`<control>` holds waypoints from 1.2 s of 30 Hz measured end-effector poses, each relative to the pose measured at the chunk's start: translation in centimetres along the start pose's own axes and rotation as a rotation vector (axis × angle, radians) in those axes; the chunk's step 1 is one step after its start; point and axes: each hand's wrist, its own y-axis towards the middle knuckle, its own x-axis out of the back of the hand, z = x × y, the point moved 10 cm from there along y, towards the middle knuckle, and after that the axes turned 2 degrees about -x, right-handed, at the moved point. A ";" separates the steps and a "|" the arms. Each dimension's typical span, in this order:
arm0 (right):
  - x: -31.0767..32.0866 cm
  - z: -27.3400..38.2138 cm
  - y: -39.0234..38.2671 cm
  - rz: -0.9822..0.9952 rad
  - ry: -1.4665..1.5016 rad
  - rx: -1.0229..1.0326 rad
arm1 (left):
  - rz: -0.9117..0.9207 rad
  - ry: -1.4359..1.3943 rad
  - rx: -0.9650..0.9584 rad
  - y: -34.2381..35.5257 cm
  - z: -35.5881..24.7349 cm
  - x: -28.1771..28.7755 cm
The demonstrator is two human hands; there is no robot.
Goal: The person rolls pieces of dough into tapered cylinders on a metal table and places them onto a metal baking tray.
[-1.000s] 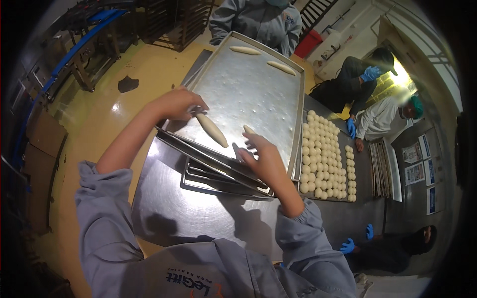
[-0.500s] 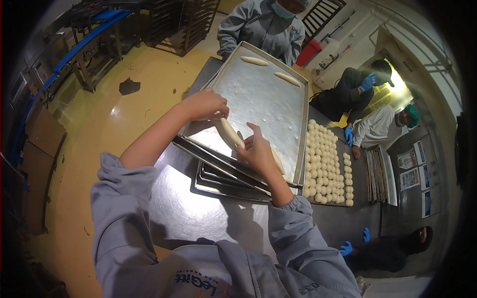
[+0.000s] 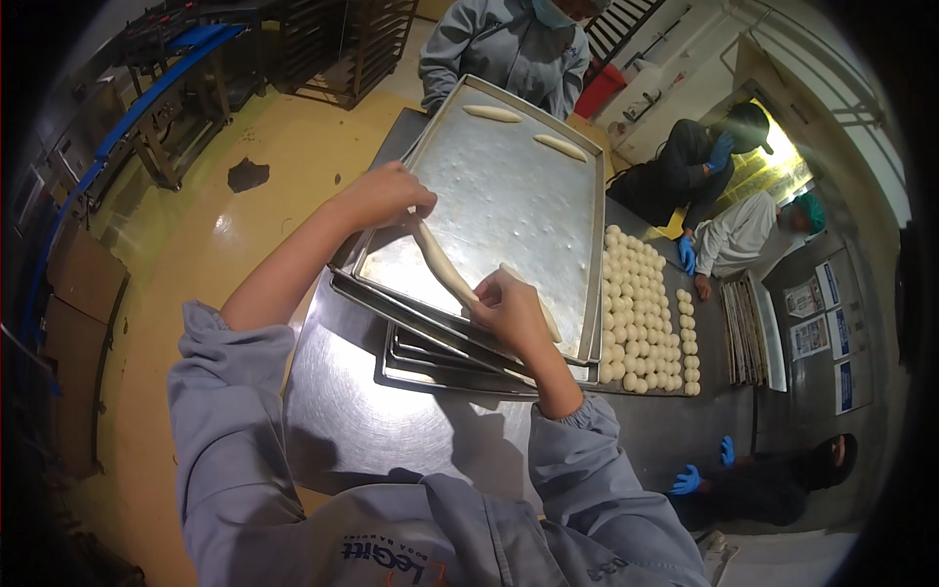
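Pale, slender, tapered dough stick (image 3: 439, 260) slants across the silver, rectangular metal tray (image 3: 518, 201) at its eight o'clock; from afar I see the bare left hand (image 3: 385, 194) pinching its upper end, the bare right hand (image 3: 511, 311) its lower. Round, cream-coloured dough balls (image 3: 641, 313) sit in rows at the tray's four o'clock.

The dough strip (image 3: 437, 259) is plain pale cream. The baking tray (image 3: 499, 196) is silver-grey, mottled with small light specks. The dough balls (image 3: 641, 305) are cream. The worktable (image 3: 357, 421) is steel grey with a whitish sheen. The work jacket (image 3: 230, 411) is grey; its chest print (image 3: 389, 559) is dark blue and orange. The floor (image 3: 196, 284) is yellow with a blackish patch (image 3: 248, 174). The conveyor belt (image 3: 161, 88) is blue, the bin (image 3: 602, 90) red, the co-workers' gloves (image 3: 688, 254) blue.
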 end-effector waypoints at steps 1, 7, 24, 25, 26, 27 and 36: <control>-0.2 -0.1 -0.1 0.007 -0.025 -0.011 | 0.031 0.021 0.019 0.0 0.4 -0.2; -0.4 0.3 -0.9 0.021 -0.049 0.008 | -0.142 -0.009 -0.095 -1.6 0.7 -0.5; 5.0 2.2 -11.0 -0.375 -0.089 0.254 | -0.058 0.020 0.151 -4.3 -1.5 0.8; 4.9 1.7 -13.0 -0.364 -0.068 0.214 | 0.024 0.026 0.168 -5.0 -1.6 -0.5; 4.7 1.1 -15.2 -0.353 -0.043 0.176 | 0.107 0.037 0.186 -5.7 -1.6 -1.5; 4.2 0.0 -17.5 -0.327 -0.037 0.144 | 0.202 0.075 0.201 -5.7 -1.8 -2.2; 4.9 -11.7 -30.3 -0.415 0.020 -0.090 | 0.125 0.118 0.035 -3.4 -10.4 -4.1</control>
